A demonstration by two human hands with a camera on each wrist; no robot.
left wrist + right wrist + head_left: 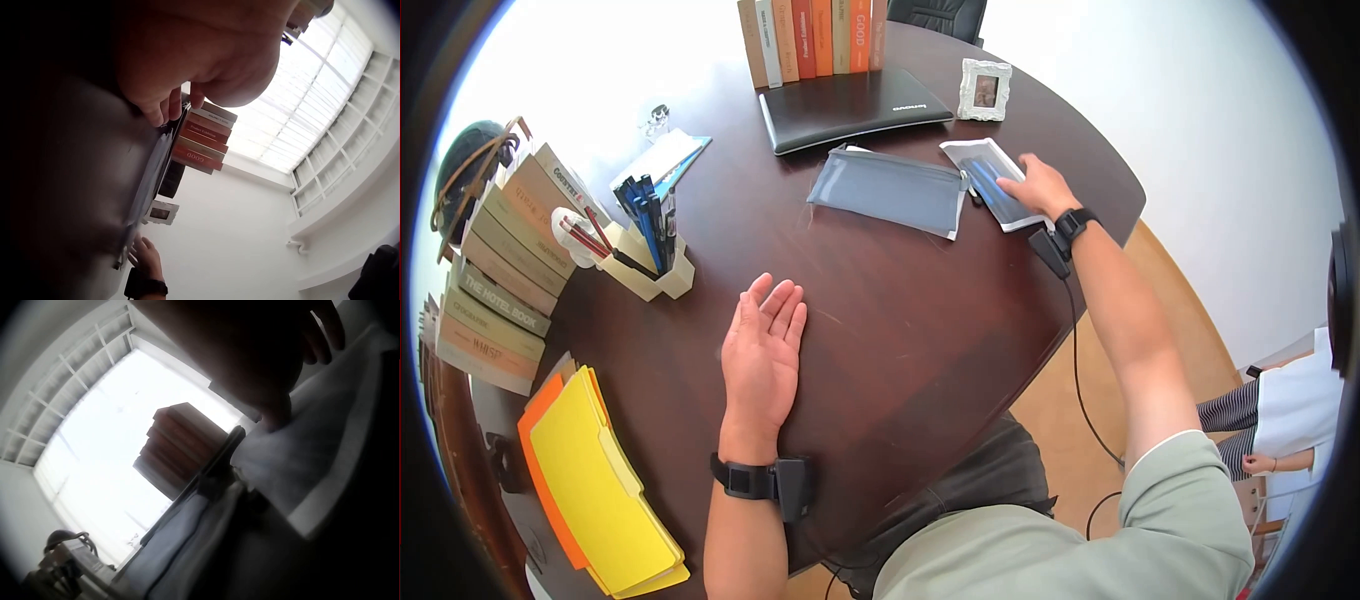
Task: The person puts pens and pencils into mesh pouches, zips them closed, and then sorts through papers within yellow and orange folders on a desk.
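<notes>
My right hand [1040, 188] is over a white-edged translucent zip pouch [1013, 214] at the right of the table, with blue, long thin shapes showing inside. In the right wrist view the thumb [275, 417] touches the pouch's face, while the other fingers extend above it. Just left of that pouch lies a flat grey-blue zip pouch [890, 190], its zip along the upper edge. My left hand [762, 350] rests on the table with the palm turned up, fingers loosely extended, holding nothing.
A closed black laptop [850, 108] lies behind the pouches, with upright books [815, 40] beyond and a white picture frame [984, 90] beside it. Left are a pen holder [640, 265], stacked books [510, 250] and yellow folders [595, 480]. Another person [1290, 420] stands at right.
</notes>
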